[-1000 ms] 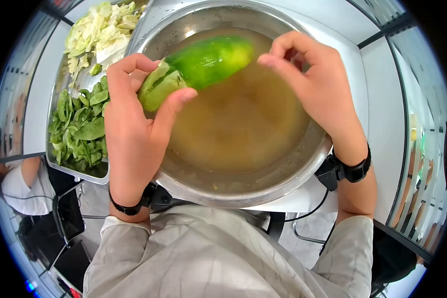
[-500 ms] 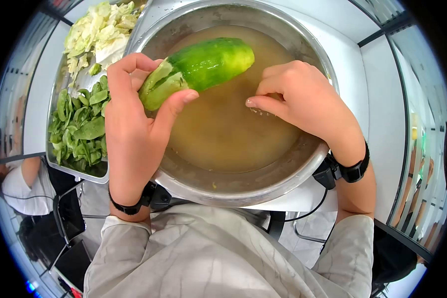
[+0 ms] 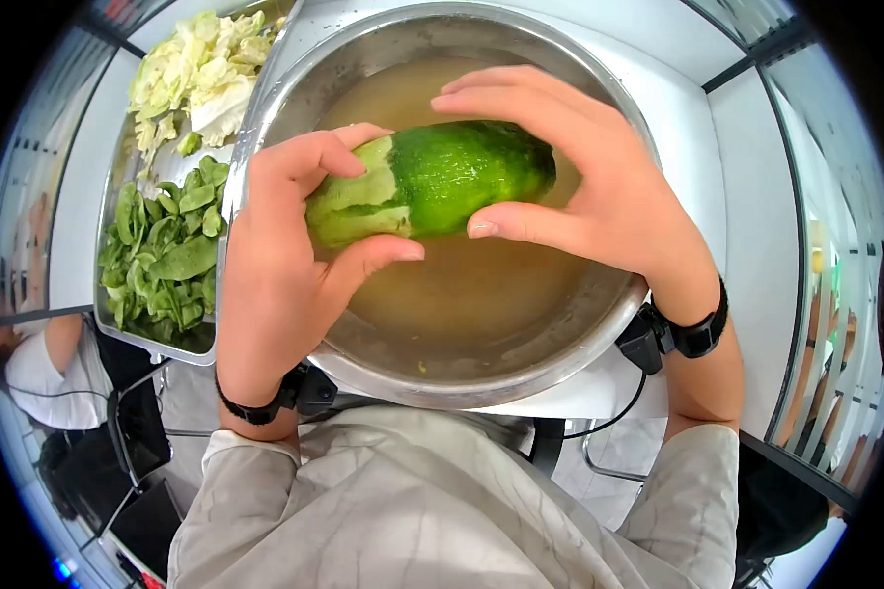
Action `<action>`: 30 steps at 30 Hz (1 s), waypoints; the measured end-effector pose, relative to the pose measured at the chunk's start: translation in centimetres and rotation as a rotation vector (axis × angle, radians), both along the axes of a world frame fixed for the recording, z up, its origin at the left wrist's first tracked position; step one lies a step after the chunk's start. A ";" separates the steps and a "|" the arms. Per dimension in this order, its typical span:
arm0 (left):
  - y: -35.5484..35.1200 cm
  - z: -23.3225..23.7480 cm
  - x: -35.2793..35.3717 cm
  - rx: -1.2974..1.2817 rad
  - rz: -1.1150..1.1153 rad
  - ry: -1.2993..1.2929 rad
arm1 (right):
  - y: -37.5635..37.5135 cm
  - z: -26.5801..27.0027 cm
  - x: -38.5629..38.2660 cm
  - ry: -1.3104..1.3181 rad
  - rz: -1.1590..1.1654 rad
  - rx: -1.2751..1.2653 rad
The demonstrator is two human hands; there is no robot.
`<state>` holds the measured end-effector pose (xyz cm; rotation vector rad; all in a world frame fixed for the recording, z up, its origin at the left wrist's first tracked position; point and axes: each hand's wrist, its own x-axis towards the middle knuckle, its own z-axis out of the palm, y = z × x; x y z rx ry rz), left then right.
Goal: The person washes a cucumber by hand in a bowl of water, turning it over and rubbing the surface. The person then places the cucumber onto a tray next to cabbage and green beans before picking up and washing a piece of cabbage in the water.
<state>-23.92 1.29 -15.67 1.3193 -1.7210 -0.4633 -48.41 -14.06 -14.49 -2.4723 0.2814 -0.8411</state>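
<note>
A thick, glossy green gourd (image 3: 467, 182) lies sideways above the cloudy water of a wide metal basin (image 3: 506, 385). Its left end is paler, with a ragged, split patch. My left hand (image 3: 275, 226) grips that pale end, thumb below and fingers bent over the top. Around the right end curves my right hand (image 3: 599, 167); its thumb presses at the lower side while the slightly blurred fingers arch over the upper side. The far tip of the gourd sits close to the right palm.
Left of the basin stands a metal tray (image 3: 209, 355) holding pale cabbage leaves (image 3: 201, 74) and dark green leaves (image 3: 167, 250). A white panel (image 3: 756, 236) rises on the right. A black cable (image 3: 624, 417) hangs by my right wrist. Another person's white sleeve (image 3: 59, 368) shows at lower left.
The gourd has moved right and down and turned nearly level. My right hand, earlier curled over the water with fingers bent, has opened out and come around the gourd's right end.
</note>
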 end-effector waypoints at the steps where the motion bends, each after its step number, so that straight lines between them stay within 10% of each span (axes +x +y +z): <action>1: -0.1 -0.2 0.1 -0.030 -0.007 -0.009 | 0.1 0.0 0.0 0.015 0.004 0.050; 21: -0.1 0.3 -0.1 -0.086 0.040 -0.120 | -0.1 0.7 -0.5 0.052 0.073 0.328; 30: 0.0 0.4 0.0 -0.020 0.048 -0.122 | -0.3 -0.4 0.0 0.032 0.090 0.053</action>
